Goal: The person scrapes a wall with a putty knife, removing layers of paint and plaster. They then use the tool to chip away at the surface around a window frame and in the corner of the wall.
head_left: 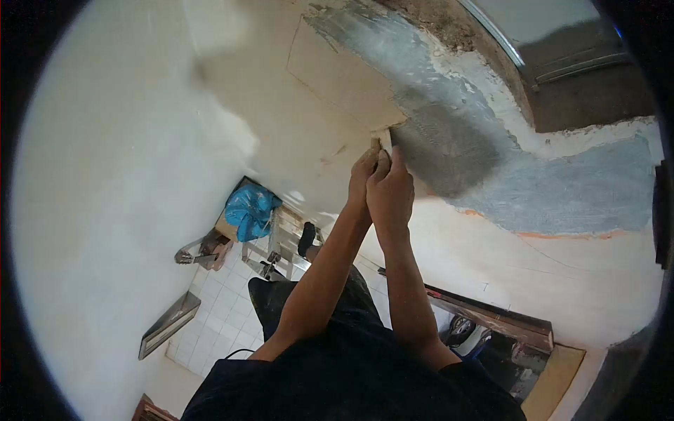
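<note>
Both my arms reach up and forward to the wall, with the hands pressed together. My right hand (390,191) is closed round a small pale flat tool (381,137), perhaps a scraper; its exact kind is partly hidden by my fingers. Close against it, my left hand (361,177) is closed on the same tool from the left side. The tool's end touches the wall where the beige paint (344,84) meets a patch of grey plaster (449,144). A ragged edge of the beige layer runs up from there.
Below, a ladder (281,238) stands on white floor tiles (225,316), with a blue plastic bag (249,209) near its top. A guitar headstock (188,256) sticks out beside it. A metal-framed window (576,63) is at upper right; a dark wooden ledge (491,319) lies lower right.
</note>
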Demonstrator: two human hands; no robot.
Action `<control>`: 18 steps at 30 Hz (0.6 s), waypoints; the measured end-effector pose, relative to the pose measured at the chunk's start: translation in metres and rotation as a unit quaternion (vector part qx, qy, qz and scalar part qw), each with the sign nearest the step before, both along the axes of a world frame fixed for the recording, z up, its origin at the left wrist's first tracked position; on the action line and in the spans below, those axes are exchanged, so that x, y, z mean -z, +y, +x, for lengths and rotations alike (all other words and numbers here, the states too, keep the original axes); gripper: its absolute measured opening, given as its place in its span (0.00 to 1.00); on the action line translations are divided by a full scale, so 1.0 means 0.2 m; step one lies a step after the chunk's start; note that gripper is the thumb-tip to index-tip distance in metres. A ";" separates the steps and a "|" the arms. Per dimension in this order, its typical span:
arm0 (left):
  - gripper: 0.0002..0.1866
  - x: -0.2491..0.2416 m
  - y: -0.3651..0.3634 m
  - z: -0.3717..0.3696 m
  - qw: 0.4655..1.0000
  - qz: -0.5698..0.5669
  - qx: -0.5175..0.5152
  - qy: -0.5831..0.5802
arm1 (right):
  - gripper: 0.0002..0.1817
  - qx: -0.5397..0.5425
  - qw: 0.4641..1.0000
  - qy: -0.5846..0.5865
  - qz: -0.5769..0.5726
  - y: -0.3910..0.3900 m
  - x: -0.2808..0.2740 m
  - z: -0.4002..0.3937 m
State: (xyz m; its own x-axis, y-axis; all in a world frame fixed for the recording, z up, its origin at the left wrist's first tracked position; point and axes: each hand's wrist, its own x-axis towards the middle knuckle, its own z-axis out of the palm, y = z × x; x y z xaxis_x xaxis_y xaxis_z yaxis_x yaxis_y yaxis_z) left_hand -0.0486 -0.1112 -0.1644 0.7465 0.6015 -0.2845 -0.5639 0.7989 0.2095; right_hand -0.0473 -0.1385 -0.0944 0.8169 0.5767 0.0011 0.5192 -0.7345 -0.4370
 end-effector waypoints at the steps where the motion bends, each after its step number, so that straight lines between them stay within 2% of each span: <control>1: 0.16 0.03 -0.01 0.02 0.998 0.053 -0.017 0.022 | 0.18 -0.013 1.000 -0.009 0.011 -0.01 0.01 0.01; 2: 0.16 0.06 -0.03 0.03 0.993 0.105 -0.032 0.044 | 0.18 -0.024 0.999 -0.019 0.022 -0.03 0.02 0.01; 3: 0.16 0.09 -0.06 0.04 0.993 0.105 -0.033 0.046 | 0.18 -0.026 0.999 -0.017 0.022 -0.05 0.01 0.01; 4: 0.14 0.11 -0.10 0.05 0.985 0.075 0.007 -0.156 | 0.19 -0.020 1.000 -0.012 0.003 -0.07 0.00 0.01; 5: 0.19 0.12 -0.13 0.06 0.934 0.042 0.048 -0.350 | 0.19 -0.015 1.000 -0.009 -0.016 -0.09 -0.02 0.01; 6: 0.19 0.07 -0.14 0.05 0.934 0.044 0.046 -0.350 | 0.19 -0.017 1.000 -0.009 -0.015 -0.12 -0.03 0.01; 7: 0.15 -0.02 -0.17 0.04 0.985 0.126 0.025 -0.118 | 0.19 0.003 1.000 -0.005 -0.018 -0.16 -0.05 0.01; 8: 0.18 -0.07 -0.18 0.03 0.973 0.198 0.005 0.121 | 0.19 0.025 0.999 -0.001 -0.022 -0.19 -0.05 0.01; 9: 0.20 -0.06 -0.20 0.03 0.996 0.059 0.068 0.001 | 0.18 0.023 0.999 -0.035 -0.029 -0.20 -0.05 0.02; 10: 0.20 -0.05 -0.22 0.05 0.996 0.059 0.071 -0.003 | 0.18 0.027 0.998 -0.039 -0.029 -0.21 -0.04 0.03; 12: 0.20 -0.03 -0.23 0.07 0.982 0.169 0.010 0.086 | 0.17 0.015 0.997 -0.071 -0.032 -0.22 -0.01 0.05; 13: 0.20 -0.02 -0.23 0.07 0.982 0.167 0.011 0.083 | 0.16 0.018 0.998 -0.049 -0.035 -0.23 -0.01 0.06; 14: 0.20 -0.01 -0.23 0.06 0.934 0.313 -0.023 0.169 | 0.16 0.020 0.998 -0.050 -0.037 -0.23 -0.02 0.06; 15: 0.19 -0.02 -0.23 0.06 0.856 0.450 -0.056 0.249 | 0.15 0.011 0.998 -0.048 -0.042 -0.22 -0.02 0.07; 16: 0.19 -0.03 -0.22 0.06 0.857 0.449 -0.055 0.248 | 0.15 0.003 0.998 -0.046 -0.047 -0.22 -0.02 0.07; 17: 0.19 -0.04 -0.23 0.06 0.970 0.219 -0.020 0.099 | 0.15 0.003 0.998 -0.047 -0.050 -0.21 -0.01 0.07; 18: 0.18 -0.04 -0.23 0.07 0.998 -0.030 0.015 -0.059 | 0.14 -0.004 0.997 -0.061 -0.038 -0.21 0.00 0.08</control>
